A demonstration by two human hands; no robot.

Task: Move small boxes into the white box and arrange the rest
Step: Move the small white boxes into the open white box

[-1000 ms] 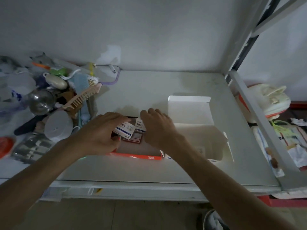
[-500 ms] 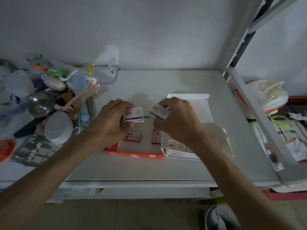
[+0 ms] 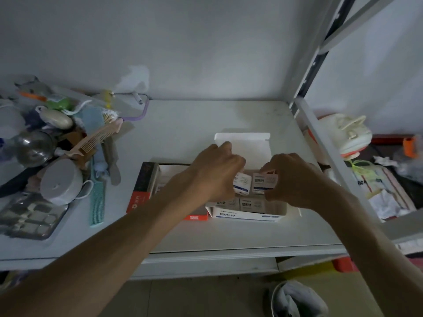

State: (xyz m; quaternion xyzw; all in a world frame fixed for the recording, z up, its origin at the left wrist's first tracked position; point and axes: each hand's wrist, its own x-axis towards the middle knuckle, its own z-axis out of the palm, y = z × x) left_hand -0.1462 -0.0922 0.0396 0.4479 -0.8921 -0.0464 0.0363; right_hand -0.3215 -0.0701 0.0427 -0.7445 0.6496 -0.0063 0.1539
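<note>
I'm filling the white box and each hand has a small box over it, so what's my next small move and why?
Probably lower both and let go: the left hand and right hand hold two small boxes side by side above a row already seated in the white box.

The counter [image 3: 194, 124] lay bare behind the white box [image 3: 246, 215] and along its front edge. Clutter with 2 combs [image 3: 97, 202] crowded the left, and a slanted shelf rail [image 3: 325, 152] closed the right.

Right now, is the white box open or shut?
Open: the white box's lid is folded back, and small boxes show inside it.
</note>
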